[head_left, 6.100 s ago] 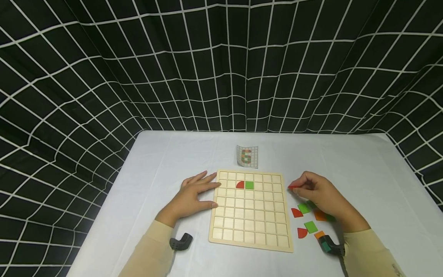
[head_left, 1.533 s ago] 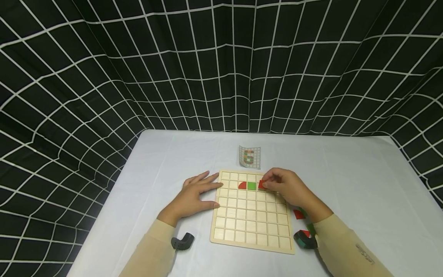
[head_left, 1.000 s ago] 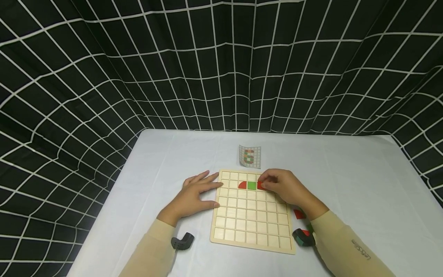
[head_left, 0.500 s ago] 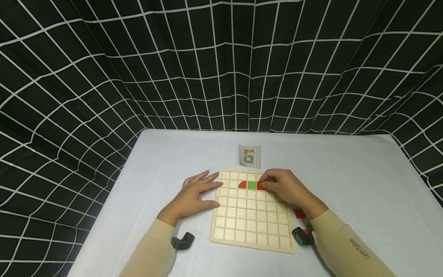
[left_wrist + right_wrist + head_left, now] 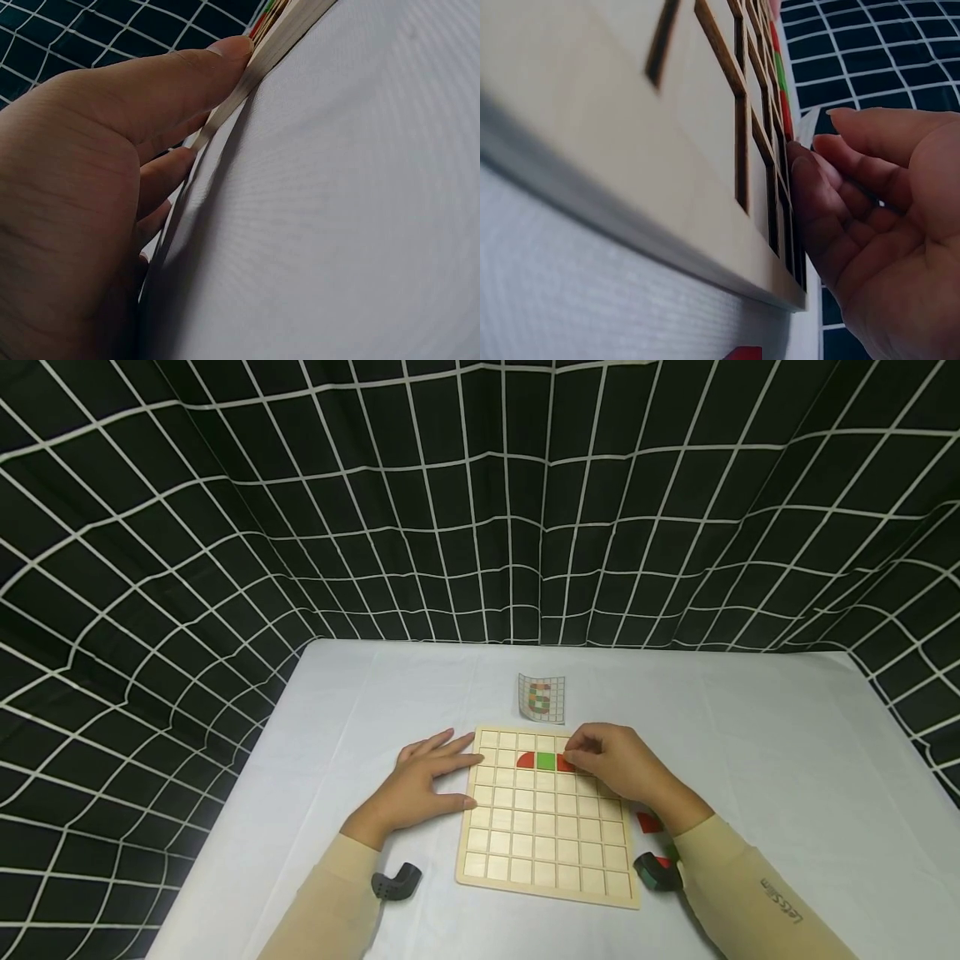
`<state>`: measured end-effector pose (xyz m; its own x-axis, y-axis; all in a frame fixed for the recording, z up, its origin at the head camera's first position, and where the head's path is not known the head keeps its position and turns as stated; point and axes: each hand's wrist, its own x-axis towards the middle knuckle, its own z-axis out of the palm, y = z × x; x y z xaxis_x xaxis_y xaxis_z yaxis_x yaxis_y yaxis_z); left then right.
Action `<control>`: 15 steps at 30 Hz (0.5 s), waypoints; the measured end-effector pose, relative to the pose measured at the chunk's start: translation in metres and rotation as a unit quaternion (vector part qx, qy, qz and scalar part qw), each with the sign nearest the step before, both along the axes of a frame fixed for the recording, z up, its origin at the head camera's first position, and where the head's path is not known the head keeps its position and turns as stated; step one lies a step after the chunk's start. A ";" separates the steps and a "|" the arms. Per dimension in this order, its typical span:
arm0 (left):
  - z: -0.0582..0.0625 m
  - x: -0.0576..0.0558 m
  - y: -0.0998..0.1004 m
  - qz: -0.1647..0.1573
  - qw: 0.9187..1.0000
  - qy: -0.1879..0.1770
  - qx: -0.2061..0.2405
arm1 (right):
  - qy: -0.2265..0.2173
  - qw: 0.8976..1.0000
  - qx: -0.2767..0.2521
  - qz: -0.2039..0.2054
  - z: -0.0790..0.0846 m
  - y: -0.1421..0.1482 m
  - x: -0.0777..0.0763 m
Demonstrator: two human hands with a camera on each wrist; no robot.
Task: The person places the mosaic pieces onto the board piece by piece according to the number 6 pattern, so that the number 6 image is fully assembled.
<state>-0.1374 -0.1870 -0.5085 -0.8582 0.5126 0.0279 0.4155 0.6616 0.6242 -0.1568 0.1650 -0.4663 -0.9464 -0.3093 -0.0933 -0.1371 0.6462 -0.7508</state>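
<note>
A wooden grid board (image 5: 543, 852) lies on the white-covered table. In its second row sit a red quarter-circle tile (image 5: 527, 761) and a green square tile (image 5: 545, 762). A red tile (image 5: 564, 763), partly covered by fingers, lies in the cell to their right. My right hand (image 5: 618, 764) is over the board's right side, its thumb touching that red tile; the right wrist view shows the other fingertips apart from the thumb and loosely bent. My left hand (image 5: 416, 785) rests at the board's left edge with spread fingers, thumb (image 5: 232, 49) against the rim.
Behind the board lies a small pattern card (image 5: 542, 698) with a curled edge. A loose red tile (image 5: 647, 823) and others lie right of the board, mostly hidden by my right forearm. Dark wrist devices (image 5: 397, 882) sit beside both sleeves. A black gridded curtain (image 5: 420, 527) surrounds the table.
My right hand has carried the red tile from the right of the board leftward into the cell beside the green tile. Its fingers have just lifted slightly. The left hand stays put.
</note>
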 end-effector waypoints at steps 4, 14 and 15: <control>0.000 0.000 0.000 0.000 1.000 0.000 0.001 | -0.006 1.000 -0.004 -0.003 0.000 0.001 0.000; 0.000 0.000 0.000 0.000 1.000 0.000 0.003 | -0.005 1.000 -0.030 -0.001 0.000 0.003 0.002; 0.000 0.000 0.000 0.000 1.000 0.000 0.003 | -0.005 0.999 -0.034 0.001 0.000 0.004 0.002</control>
<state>-0.1378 -0.1871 -0.5087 -0.8582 0.5125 0.0303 0.4152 0.6582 0.6280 -0.1549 0.1685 -0.4663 -0.9448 -0.3176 -0.0804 -0.1316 0.5925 -0.7947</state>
